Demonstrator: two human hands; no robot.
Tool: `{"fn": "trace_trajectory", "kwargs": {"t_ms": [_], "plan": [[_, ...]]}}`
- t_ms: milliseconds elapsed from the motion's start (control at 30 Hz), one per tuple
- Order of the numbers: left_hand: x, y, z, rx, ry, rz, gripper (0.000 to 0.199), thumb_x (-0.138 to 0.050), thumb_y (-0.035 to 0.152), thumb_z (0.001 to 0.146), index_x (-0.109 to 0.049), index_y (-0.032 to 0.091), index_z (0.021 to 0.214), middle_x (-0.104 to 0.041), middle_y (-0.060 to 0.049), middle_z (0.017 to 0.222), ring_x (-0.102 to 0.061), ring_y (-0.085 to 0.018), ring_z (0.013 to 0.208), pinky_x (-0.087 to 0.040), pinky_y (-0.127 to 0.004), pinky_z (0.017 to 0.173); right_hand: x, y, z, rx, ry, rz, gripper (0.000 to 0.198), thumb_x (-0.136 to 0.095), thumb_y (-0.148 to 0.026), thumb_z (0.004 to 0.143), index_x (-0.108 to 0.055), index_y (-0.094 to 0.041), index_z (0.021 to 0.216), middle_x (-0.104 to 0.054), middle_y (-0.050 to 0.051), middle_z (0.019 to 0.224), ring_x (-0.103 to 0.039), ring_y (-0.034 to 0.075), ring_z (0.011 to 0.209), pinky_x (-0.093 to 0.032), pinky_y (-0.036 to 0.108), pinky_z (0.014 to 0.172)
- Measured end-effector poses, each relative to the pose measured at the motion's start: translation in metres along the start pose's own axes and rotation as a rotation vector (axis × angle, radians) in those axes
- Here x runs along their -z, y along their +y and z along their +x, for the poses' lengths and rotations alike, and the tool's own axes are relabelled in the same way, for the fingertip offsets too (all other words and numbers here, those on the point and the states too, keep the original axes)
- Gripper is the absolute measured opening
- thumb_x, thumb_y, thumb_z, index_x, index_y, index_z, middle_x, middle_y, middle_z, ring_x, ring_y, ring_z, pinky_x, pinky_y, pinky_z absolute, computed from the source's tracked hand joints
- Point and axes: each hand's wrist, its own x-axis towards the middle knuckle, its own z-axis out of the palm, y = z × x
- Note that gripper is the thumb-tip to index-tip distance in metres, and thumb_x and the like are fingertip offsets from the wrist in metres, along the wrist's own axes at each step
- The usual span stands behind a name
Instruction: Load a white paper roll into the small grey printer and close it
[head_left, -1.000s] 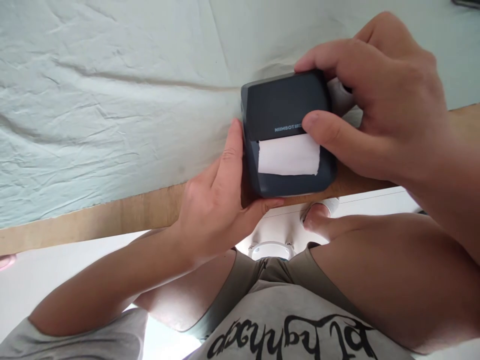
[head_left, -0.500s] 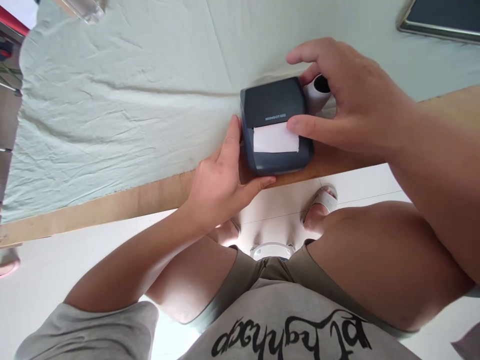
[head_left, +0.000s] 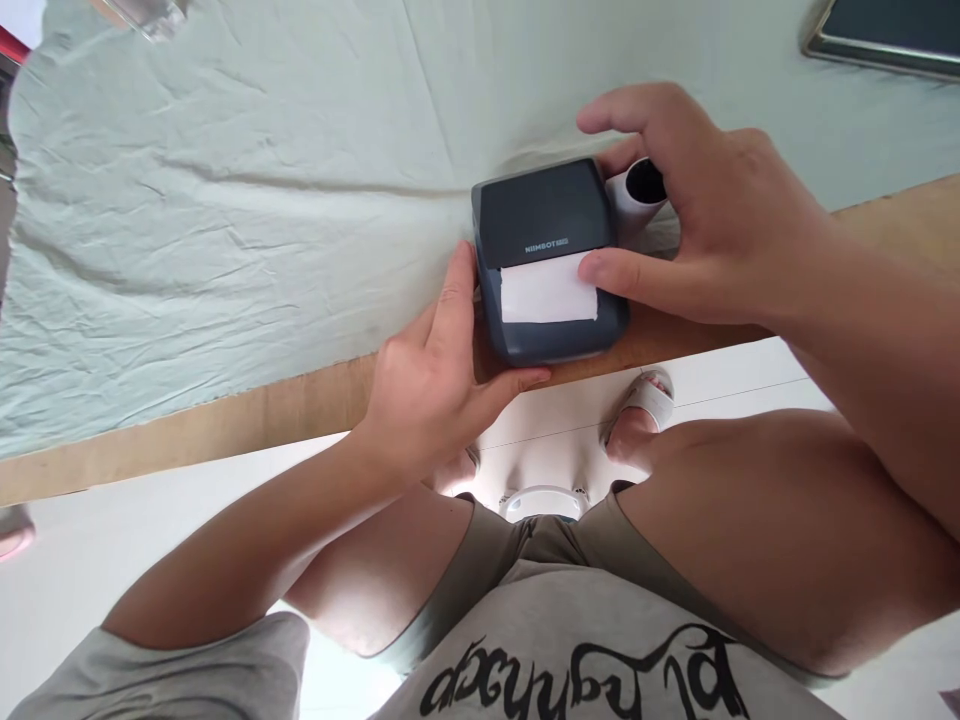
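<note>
A dark grey label printer (head_left: 551, 210) marked NIIMBOT sits at the table's near edge, a blank white paper label (head_left: 544, 290) sticking out of its front slot. My left hand (head_left: 427, 360) grips the printer's left side, its thumb along the bottom front edge and the fingers along the side. The thumb of my right hand (head_left: 697, 210) presses on the label's right end. Its index finger is raised, while another finger reaches the printer's back right corner. Between that hand and the printer stands a white cylinder (head_left: 636, 205) with a dark round end, partly hidden.
A pale green cloth (head_left: 262, 200) with creases covers the wooden table (head_left: 225, 415), whose bare edge shows in front. At the far right lies a dark flat object with a metallic rim (head_left: 885, 50). A clear object (head_left: 157, 15) is at the far left. My legs are below the edge.
The printer appears slightly lower and a bit larger in view, and more of the label shows. Both hands keep nearly the same hold; the whole view has shifted a little.
</note>
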Motion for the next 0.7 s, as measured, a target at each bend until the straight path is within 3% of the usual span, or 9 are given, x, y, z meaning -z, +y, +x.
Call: {"fn": "trace_trajectory", "kwargs": {"t_ms": [133, 267, 433, 600, 700], "plan": [[0.000, 0.000, 0.000, -0.002, -0.008, 0.003, 0.110, -0.085, 0.060, 0.086, -0.028, 0.020, 0.172, -0.067, -0.016, 0.155, -0.068, -0.037, 0.139, -0.066, -0.045, 0.102, -0.001, 0.003, 0.002, 0.023, -0.011, -0.017, 0.095, -0.062, -0.073, 0.078, -0.035, -0.030, 0.158, -0.061, 0.007, 0.128, -0.051, 0.007, 0.086, -0.052, 0.036, 0.094], [-0.003, -0.003, 0.000, -0.029, 0.030, -0.004, 0.111, -0.084, 0.063, 0.085, -0.028, 0.019, 0.171, -0.059, -0.016, 0.163, -0.065, -0.035, 0.145, -0.064, -0.044, 0.107, 0.000, 0.004, 0.003, -0.017, 0.024, -0.029, 0.096, -0.066, -0.076, 0.077, -0.036, -0.033, 0.157, -0.062, 0.006, 0.133, -0.053, 0.007, 0.088, -0.052, 0.037, 0.097], [-0.002, -0.006, 0.000, -0.034, 0.019, -0.040, 0.109, -0.083, 0.058, 0.086, -0.025, 0.027, 0.172, -0.050, -0.011, 0.171, -0.056, -0.037, 0.153, -0.058, -0.051, 0.117, 0.006, -0.008, 0.001, -0.111, -0.004, -0.041, 0.087, -0.068, -0.071, 0.081, -0.039, -0.038, 0.155, -0.061, 0.004, 0.139, -0.055, 0.007, 0.087, -0.055, 0.043, 0.103], [0.005, -0.004, 0.006, -0.094, 0.019, -0.032, 0.103, -0.085, 0.053, 0.083, -0.037, 0.020, 0.168, -0.050, -0.014, 0.171, -0.053, -0.037, 0.155, -0.053, -0.048, 0.122, 0.009, -0.019, -0.001, -0.206, -0.027, -0.065, 0.080, -0.070, -0.060, 0.085, -0.039, -0.040, 0.155, -0.058, 0.003, 0.143, -0.063, 0.016, 0.105, -0.056, 0.048, 0.114], [0.007, -0.002, 0.009, -0.132, -0.018, -0.030, 0.097, -0.084, 0.052, 0.084, -0.043, 0.019, 0.166, -0.047, -0.016, 0.172, -0.049, -0.038, 0.157, -0.052, -0.052, 0.124, 0.008, -0.018, -0.002, -0.192, -0.030, -0.044, 0.080, -0.070, -0.058, 0.085, -0.039, -0.038, 0.156, -0.056, 0.004, 0.145, -0.063, 0.013, 0.097, -0.057, 0.046, 0.111]]}}
